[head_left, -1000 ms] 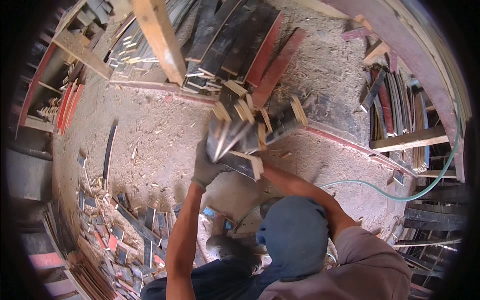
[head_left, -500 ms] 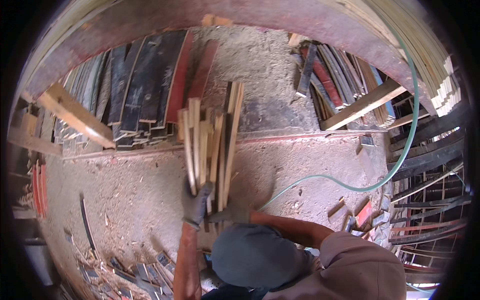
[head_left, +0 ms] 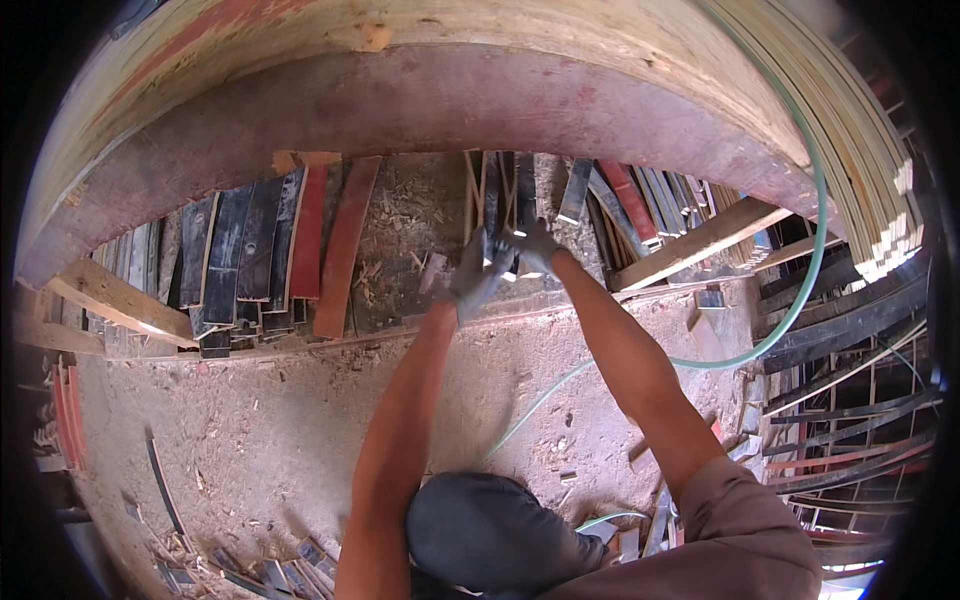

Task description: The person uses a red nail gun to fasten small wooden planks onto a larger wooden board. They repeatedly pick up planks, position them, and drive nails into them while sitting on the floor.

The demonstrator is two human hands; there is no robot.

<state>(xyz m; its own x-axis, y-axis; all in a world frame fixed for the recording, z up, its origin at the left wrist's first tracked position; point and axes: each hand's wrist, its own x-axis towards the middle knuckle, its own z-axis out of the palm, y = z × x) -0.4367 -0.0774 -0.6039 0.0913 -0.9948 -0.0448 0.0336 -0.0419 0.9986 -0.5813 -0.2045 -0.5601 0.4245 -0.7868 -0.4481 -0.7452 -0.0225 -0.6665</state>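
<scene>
Both of my hands wear grey gloves and reach forward to a bundle of narrow wood strips (head_left: 496, 192). The strips are dark-faced with pale edges, and their far ends pass out of sight beneath the large curved board. My left hand (head_left: 472, 275) grips the bundle's near end from the left. On its other side, my right hand (head_left: 540, 248) closes round the near ends, close to the left one. The fingertips are partly hidden among the strips. To the left of the bundle lie red planks (head_left: 347, 250) and black planks (head_left: 262, 245).
A thick curved reddish board (head_left: 420, 100) spans the far side above the planks. More strips (head_left: 625, 195) lean at the right behind a wooden beam (head_left: 700, 243). A green hose (head_left: 812, 255) loops across the right. Wood scraps (head_left: 285, 575) litter the near-left floor.
Both hands have moved forward, away from my body, carrying the bundle from over the floor to the gap beneath the curved board. The view has shifted, showing more of that board.
</scene>
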